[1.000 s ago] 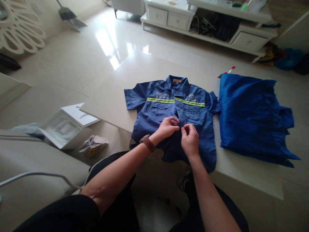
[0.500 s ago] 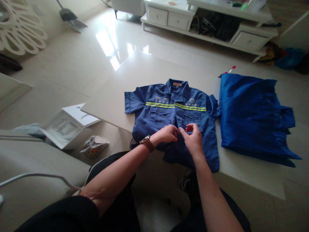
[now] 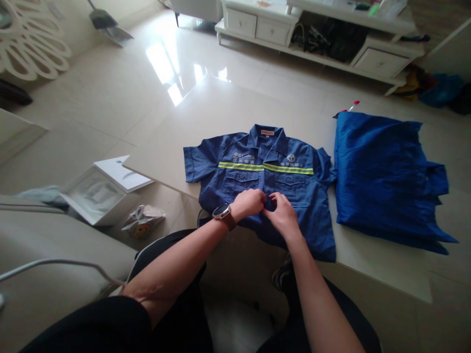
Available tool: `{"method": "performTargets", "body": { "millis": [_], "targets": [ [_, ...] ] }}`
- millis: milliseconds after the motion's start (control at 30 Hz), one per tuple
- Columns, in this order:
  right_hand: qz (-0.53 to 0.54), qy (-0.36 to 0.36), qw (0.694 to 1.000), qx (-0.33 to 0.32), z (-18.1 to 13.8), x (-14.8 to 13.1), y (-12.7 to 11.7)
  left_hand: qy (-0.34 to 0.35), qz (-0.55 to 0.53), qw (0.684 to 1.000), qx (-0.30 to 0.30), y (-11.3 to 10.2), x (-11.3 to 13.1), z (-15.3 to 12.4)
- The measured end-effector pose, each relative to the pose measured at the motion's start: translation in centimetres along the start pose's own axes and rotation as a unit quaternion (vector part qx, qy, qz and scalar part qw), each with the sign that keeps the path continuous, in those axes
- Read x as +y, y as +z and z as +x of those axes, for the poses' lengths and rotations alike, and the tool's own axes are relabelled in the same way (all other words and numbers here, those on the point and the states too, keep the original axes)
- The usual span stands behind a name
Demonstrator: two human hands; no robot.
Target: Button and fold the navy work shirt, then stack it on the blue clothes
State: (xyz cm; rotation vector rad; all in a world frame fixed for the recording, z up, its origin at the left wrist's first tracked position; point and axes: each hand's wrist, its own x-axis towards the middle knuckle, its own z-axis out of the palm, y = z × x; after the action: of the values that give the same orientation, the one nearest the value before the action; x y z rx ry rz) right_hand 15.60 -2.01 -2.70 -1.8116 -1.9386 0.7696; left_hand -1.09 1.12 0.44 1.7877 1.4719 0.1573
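A blue short-sleeved work shirt (image 3: 224, 169) with a yellow reflective chest stripe lies face up on a pale table (image 3: 221, 113), its hem hanging over the near edge. My left hand (image 3: 248, 202), with a brown-strapped watch on its wrist, pinches the shirt's front placket below the chest pockets. My right hand (image 3: 281, 215) meets it at the same spot, fingers closed on the placket's other edge. What lies between the fingertips is hidden.
A pile of brighter blue garments (image 3: 382, 176) lies on the table to the right of the shirt. An open white box (image 3: 99, 193) and a crumpled bag (image 3: 142, 221) sit on the floor at left. A white TV cabinet (image 3: 371, 59) stands beyond. A grey sofa arm (image 3: 44, 260) is at near left.
Both hands moved down the shirt front toward me; the right hand briefly opened, then closed on the placket again. The shirt shifted slightly toward me and left.
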Motion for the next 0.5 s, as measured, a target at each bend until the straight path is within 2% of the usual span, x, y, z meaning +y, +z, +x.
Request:
{"method": "performTargets", "body": {
  "millis": [100, 267, 367, 500],
  "targets": [
    [0.0, -0.007, 1.0, -0.009, -0.1, -0.1, 0.3, 0.02, -0.023, 0.999, -0.032, -0.3, 0.3, 0.2],
    [0.043, 0.003, 0.998, 0.033, 0.2, -0.6, 0.1, 0.013, 0.025, 0.999, 0.043, 0.1, 0.4, 0.3],
    [0.069, 0.012, 0.996, 0.061, 0.3, -1.0, -0.3, 0.01, 0.061, 0.997, 0.047, 0.8, -0.1, 0.4],
    [0.098, 0.018, 0.993, 0.059, 0.3, -1.3, -0.8, 0.015, 0.048, 0.997, 0.056, 1.3, -0.6, 0.7]
  ]
}}
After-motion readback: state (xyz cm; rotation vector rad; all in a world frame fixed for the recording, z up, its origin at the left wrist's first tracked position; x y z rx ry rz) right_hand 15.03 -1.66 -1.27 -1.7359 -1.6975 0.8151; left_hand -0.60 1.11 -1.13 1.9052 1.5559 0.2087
